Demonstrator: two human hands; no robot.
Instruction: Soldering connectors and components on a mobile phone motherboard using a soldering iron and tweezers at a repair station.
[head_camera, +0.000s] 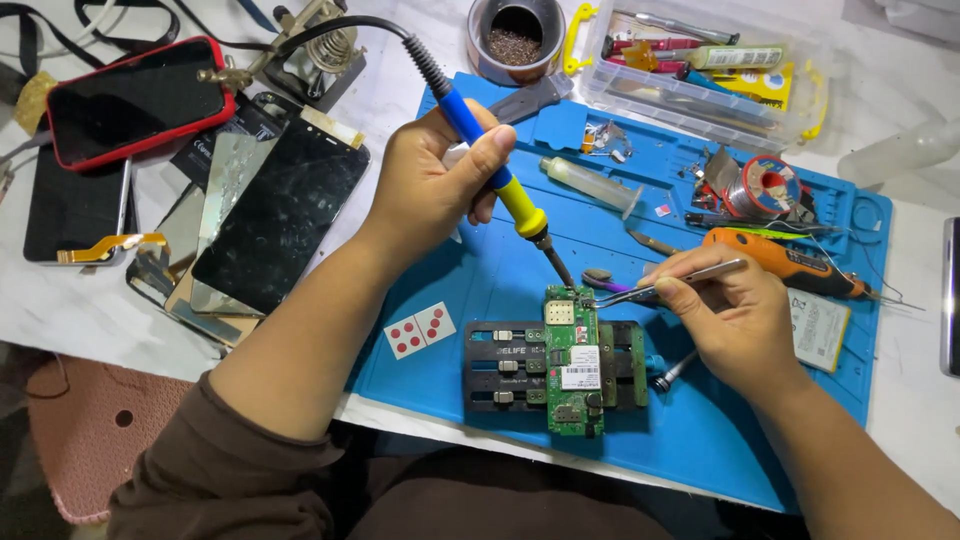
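Fingers: left hand (430, 185) wrapped around a soldering iron (490, 165) with a blue-and-yellow grip; right hand (735, 320) pinching steel tweezers (665, 285).

Blue silicone mat (720, 440), matte and ribbed, covers the centre.

Black clamp fixture (500, 365), near centre, holds the green circuit board (572, 365) upright in frame.

Iron tip and tweezer points meet at the board's far edge; soldering appears under way, board not yet released from the fixture.

Solder spool (765, 185), far right.

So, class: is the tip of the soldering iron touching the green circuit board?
Cannot tell. In the head view the soldering iron, held in the left hand, ends right at the top edge of the green circuit board, but neither contact nor a gap shows plainly.
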